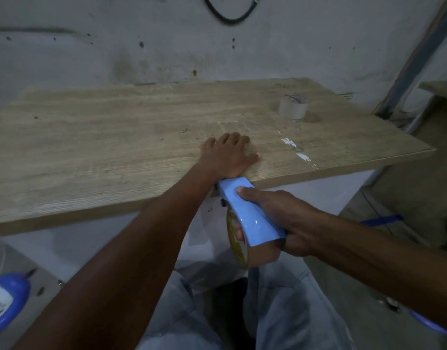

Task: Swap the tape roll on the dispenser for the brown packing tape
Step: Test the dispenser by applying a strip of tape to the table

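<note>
Brown packing tape [245, 251] sits loaded in the blue dispenser [250, 213], just off the near edge of the wooden counter [116, 147], above the person's lap. The right hand [283, 218] is wrapped around the dispenser's handle, thumb on top, fingertips showing through the roll's core. The left hand [230, 155] lies flat on the counter, fingers spread, its wrist at the dispenser's front end. A clear tape roll [293, 106] stands well apart near the counter's far right corner.
</note>
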The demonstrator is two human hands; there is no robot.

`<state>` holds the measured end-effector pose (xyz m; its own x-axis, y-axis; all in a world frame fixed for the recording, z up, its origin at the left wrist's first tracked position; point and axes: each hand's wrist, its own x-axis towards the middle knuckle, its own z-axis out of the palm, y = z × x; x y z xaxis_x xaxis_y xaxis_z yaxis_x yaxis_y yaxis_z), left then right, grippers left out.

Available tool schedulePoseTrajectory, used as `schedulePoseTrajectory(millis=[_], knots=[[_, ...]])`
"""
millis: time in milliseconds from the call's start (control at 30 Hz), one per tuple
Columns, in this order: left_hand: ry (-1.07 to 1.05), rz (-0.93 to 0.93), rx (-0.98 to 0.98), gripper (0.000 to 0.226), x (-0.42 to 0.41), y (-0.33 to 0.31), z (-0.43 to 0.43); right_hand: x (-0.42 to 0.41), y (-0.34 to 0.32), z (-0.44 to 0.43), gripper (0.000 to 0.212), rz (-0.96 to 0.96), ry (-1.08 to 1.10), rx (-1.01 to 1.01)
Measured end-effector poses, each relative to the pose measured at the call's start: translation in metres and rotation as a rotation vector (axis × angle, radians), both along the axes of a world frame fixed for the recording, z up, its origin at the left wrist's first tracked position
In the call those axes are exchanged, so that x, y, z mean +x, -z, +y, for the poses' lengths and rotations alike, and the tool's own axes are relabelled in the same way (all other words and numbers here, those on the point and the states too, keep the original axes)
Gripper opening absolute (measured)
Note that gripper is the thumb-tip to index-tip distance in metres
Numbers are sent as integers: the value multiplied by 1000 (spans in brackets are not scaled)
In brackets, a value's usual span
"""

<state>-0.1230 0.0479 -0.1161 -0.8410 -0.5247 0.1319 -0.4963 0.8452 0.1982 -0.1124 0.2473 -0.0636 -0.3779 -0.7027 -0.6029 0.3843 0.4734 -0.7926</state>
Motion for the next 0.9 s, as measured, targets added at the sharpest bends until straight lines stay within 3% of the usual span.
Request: schedulePoseTrajectory(millis=[467,633,900], knots=[[-48,16,-30,70,2,0,11,7,13,11,35,-23,24,-4],[-69,-55,-11,85,7,2,20,7,12,8,36,-27,20,-7],[-59,-15,-27,81,8,2,21,1,11,9,36,-23,1,35]])
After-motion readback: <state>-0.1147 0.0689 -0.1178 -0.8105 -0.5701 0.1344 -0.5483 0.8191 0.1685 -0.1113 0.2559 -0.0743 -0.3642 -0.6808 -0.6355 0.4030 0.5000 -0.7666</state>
